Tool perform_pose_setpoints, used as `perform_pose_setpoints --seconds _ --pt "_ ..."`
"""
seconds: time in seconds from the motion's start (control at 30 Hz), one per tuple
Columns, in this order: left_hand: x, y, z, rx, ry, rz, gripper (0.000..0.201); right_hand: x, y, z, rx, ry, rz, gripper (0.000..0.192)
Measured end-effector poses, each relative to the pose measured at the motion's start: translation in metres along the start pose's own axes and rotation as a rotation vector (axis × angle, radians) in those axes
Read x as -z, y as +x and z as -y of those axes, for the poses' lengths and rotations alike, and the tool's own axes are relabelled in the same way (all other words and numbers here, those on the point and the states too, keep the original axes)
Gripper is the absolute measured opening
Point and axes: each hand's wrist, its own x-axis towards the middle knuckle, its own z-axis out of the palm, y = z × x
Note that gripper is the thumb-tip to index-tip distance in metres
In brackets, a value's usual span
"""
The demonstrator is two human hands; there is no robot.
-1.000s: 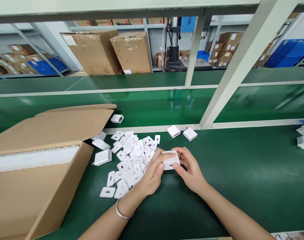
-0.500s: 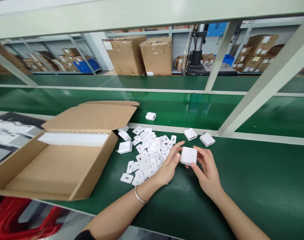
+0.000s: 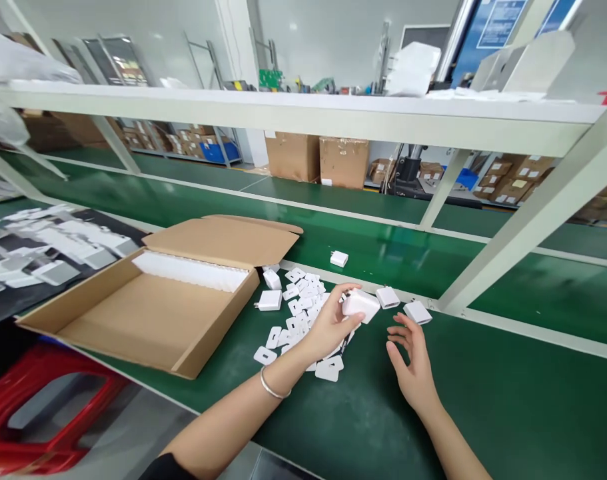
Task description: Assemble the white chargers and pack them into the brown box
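Observation:
My left hand [image 3: 328, 327] holds a white square charger block [image 3: 360, 305] a little above the green bench [image 3: 483, 400]. My right hand [image 3: 413, 363] hovers just right of it, fingers spread, holding nothing. Beneath my left hand lies a pile of several small white flat plastic pieces [image 3: 296, 317]. Two more white chargers [image 3: 387, 297] [image 3: 417, 312] lie side by side just behind my hands. Another charger [image 3: 269, 301] with prongs rests beside the pile near the box.
An open cardboard box [image 3: 148, 320] with a white foam strip stands at the left. One charger [image 3: 338, 259] sits on the green conveyor behind. A pale metal frame post [image 3: 528, 220] slants at the right. A red stool [image 3: 43, 407] is below left. White parts cover a dark tray [image 3: 38, 247] at far left.
My right hand has let go of the charger and drawn back open. My left hand now holds it alone, turned. The view has swung left and up.

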Motion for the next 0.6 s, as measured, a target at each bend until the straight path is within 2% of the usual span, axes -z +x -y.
perform_pose_setpoints --seconds 0.1,0.2,0.23,0.3,0.4,0.5,0.6 --pt "0.039 -0.005 -0.025 -0.063 0.131 -0.085 0.047 0.0 0.003 -0.005 -0.069 -0.047 -0.02 0.043" --pt "0.112 -0.019 -0.052 -0.078 0.426 -0.239 0.046 0.001 0.005 -0.012 -0.133 -0.087 -0.017 0.048" --pt "0.142 -0.025 -0.062 -0.034 0.572 -0.336 0.045 0.001 0.006 -0.015 -0.152 -0.103 -0.003 0.051" --pt "0.206 -0.039 -0.084 0.224 1.01 -0.548 0.048 0.001 0.007 -0.022 -0.183 -0.141 0.043 0.056" --pt "0.294 -0.056 -0.117 0.408 1.279 -0.729 0.051 0.0 0.012 -0.032 -0.21 -0.201 0.068 0.062" --pt "0.363 -0.064 -0.136 0.559 1.448 -0.801 0.051 0.001 0.017 -0.038 -0.254 -0.235 0.038 0.064" --pt "0.411 -0.068 -0.137 0.682 1.575 -0.8 0.049 0.004 0.019 -0.044 -0.321 -0.256 0.046 0.06"
